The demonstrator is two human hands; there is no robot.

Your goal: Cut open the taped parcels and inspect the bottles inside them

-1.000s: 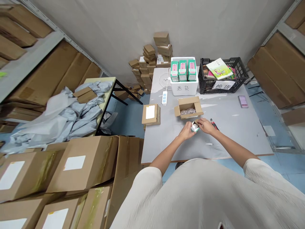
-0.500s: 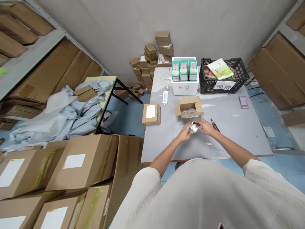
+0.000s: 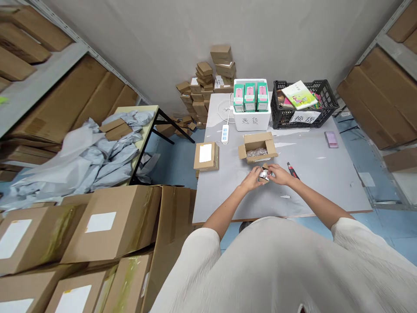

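Observation:
Near the middle of the grey table (image 3: 224, 195), my left hand (image 3: 252, 179) is closed round the left side of a small box (image 3: 264, 174) with its flaps raised. My right hand (image 3: 277, 174) pinches the right side of that same box, where something white shows at its opening. Just beyond my hands stands an open cardboard box (image 3: 259, 148) with bubble wrap (image 3: 256, 152) inside. To the right of my right hand lies a red and black utility knife (image 3: 292, 170).
A white bin (image 3: 252, 121) with green and pink boxes stands at the back beside a black crate (image 3: 304, 119). A closed carton (image 3: 206, 156), a power strip (image 3: 225, 134) and a phone-like item (image 3: 331, 140) lie on the table. Large cartons (image 3: 104, 221) are stacked at left.
My fingers have shifted on the small box, and its opening now shows a rounder white shape between my hands. The view has moved very slightly.

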